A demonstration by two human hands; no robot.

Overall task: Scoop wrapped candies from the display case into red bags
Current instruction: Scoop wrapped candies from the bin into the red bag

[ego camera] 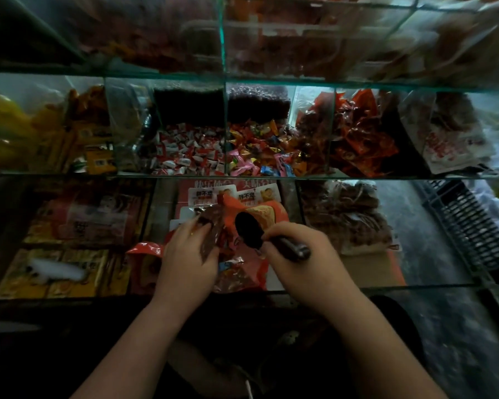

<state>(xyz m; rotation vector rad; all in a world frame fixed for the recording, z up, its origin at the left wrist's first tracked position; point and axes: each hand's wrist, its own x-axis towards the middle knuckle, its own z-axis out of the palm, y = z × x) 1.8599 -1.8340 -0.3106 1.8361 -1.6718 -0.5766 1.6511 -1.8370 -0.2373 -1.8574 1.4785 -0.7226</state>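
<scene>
As one stands behind the person at the tiered glass display case, its middle shelf runs from yellow and orange packets at the far left, past a compartment of red-and-white wrapped candies and, just across a glass divider, a compartment of mixed bright foil-wrapped candies, to crumpled red-orange foil packets and white printed pouches. On the lower tier, flat yellow boxes lie at the left. Near the middle, the left hand pinches the crinkled edge of a thin red plastic bag, held over the lower tier in front of printed cartons; a few wrappers show inside it. The right hand is curled round the dark handle of a dark oval-bowled scoop, whose bowl hangs at the bag's mouth; whether it carries anything I cannot tell. Further right sit a clear bag of brown snacks and a black slatted plastic crate.
</scene>
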